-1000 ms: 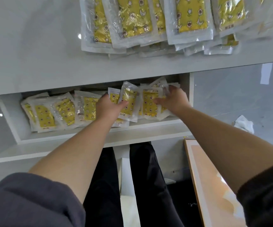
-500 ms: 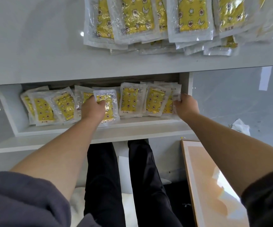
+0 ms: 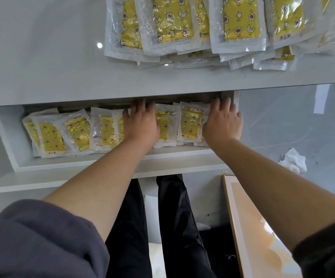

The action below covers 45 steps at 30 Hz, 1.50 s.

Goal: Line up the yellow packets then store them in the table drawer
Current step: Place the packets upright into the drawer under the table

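The white table drawer is pulled out under the tabletop and holds a row of yellow packets in clear wrappers. My left hand lies flat on the packets near the middle of the row, fingers straight and reaching under the tabletop edge. My right hand lies flat on the packets at the drawer's right end, fingers spread. One packet shows between the two hands. A second pile of yellow packets lies overlapped on the tabletop above.
The grey tabletop overhangs the back of the drawer. A wooden-edged board stands at the lower right beside my legs. A crumpled white tissue lies on the grey floor to the right.
Both hands have let go of the packets they held and moved deeper into the drawer, now pressing flat on the row. The packets lie flatter and more even.
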Each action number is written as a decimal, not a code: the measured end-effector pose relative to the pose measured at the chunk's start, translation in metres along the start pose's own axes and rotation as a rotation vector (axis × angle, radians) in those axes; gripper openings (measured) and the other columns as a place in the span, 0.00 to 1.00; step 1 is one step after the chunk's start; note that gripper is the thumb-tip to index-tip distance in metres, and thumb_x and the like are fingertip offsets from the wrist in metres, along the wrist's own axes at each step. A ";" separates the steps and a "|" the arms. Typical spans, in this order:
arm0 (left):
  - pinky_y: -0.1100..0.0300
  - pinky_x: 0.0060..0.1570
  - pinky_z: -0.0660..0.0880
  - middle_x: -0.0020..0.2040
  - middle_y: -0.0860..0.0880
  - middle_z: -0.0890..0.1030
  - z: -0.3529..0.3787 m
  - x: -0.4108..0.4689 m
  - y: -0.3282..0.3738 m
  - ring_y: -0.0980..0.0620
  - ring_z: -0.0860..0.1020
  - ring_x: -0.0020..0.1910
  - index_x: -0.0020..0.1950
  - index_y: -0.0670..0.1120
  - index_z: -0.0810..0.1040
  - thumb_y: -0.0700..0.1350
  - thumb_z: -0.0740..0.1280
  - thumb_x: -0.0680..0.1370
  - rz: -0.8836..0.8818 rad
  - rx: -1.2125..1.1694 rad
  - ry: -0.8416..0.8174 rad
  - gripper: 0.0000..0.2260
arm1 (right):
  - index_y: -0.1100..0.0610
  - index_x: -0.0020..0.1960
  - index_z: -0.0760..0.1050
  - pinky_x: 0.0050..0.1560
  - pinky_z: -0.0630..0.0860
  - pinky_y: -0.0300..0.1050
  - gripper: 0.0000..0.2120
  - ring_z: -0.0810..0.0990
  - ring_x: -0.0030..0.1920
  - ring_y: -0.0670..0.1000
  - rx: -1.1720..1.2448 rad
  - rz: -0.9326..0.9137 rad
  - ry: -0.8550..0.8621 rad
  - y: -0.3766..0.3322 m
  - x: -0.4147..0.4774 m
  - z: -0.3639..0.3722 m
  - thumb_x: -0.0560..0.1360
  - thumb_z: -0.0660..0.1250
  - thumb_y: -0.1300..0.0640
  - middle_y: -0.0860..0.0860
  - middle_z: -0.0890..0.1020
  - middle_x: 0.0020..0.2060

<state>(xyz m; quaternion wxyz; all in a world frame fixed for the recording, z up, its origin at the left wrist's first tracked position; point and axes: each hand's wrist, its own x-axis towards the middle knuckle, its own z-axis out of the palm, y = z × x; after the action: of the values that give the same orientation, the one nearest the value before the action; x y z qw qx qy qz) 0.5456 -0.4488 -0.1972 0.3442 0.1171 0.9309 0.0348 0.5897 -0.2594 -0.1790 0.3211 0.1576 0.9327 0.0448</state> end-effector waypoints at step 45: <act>0.46 0.72 0.60 0.74 0.41 0.64 0.004 -0.015 -0.139 0.41 0.63 0.73 0.76 0.41 0.61 0.38 0.62 0.74 0.074 -0.114 -0.034 0.29 | 0.49 0.79 0.49 0.76 0.47 0.61 0.39 0.51 0.78 0.54 0.136 -0.558 -0.253 -0.146 0.003 -0.008 0.72 0.62 0.64 0.51 0.56 0.77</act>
<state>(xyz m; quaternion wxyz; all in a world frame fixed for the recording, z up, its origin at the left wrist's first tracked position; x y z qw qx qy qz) 0.5321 -0.5876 -0.2107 0.3643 0.1323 0.9166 0.0984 0.5437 -0.3967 -0.2011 0.4234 -0.0789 0.8935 -0.1276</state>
